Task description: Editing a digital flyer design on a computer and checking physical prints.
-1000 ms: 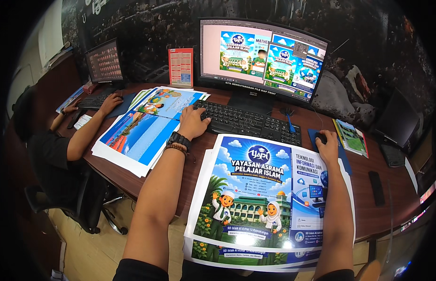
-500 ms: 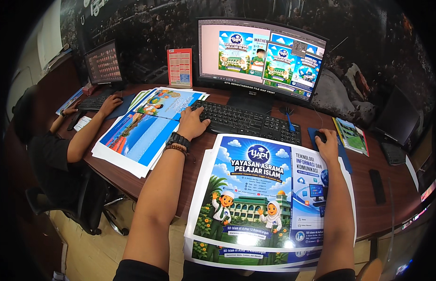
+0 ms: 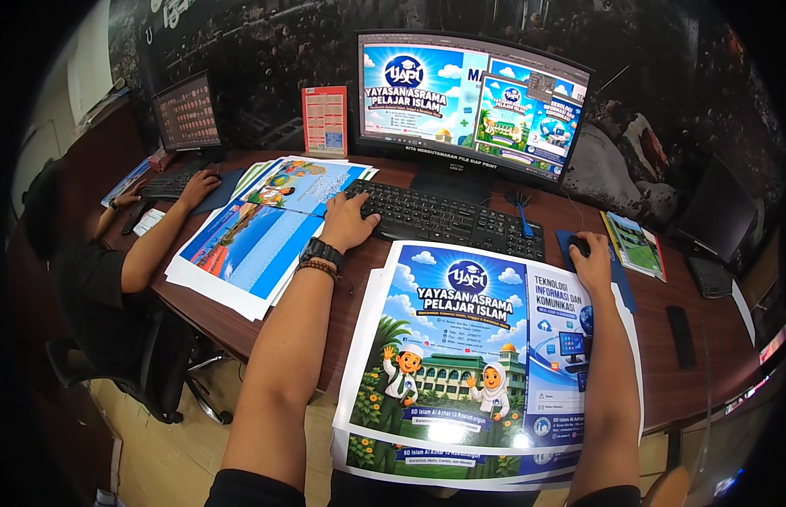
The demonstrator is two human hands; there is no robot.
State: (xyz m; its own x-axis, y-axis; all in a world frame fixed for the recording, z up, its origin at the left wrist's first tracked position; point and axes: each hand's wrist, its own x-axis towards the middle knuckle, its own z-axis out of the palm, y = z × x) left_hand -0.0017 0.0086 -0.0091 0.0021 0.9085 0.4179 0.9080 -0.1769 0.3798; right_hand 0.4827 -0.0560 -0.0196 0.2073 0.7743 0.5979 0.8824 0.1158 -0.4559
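Observation:
My left hand (image 3: 351, 221) rests at the left end of a black keyboard (image 3: 444, 218), its fingers stretched over the keys and holding nothing. A dark watch (image 3: 323, 251) and a beaded bracelet (image 3: 315, 267) circle that wrist. At the right, my right hand (image 3: 592, 264) is wrapped round a black computer mouse (image 3: 580, 246) on a blue mouse pad (image 3: 617, 283). Between my forearms lie large glossy printed sheets (image 3: 448, 355) in blue and green, overlapping the near edge of the desk. The monitor (image 3: 469, 101) beyond the keyboard displays similar cover designs.
Left of my arm a stack of blue printed sheets (image 3: 253, 232) covers part of the brown desk (image 3: 321, 372). A co-worker's hand (image 3: 200, 188) is by another keyboard (image 3: 166, 185). A red desk calendar (image 3: 325, 121), booklets (image 3: 634, 245) and a dark phone-like object (image 3: 680, 336) stand or lie around.
The left design on the monitor has become larger, zoomed in. Both my hands stay in the same place, and the printed sheets have not visibly moved.

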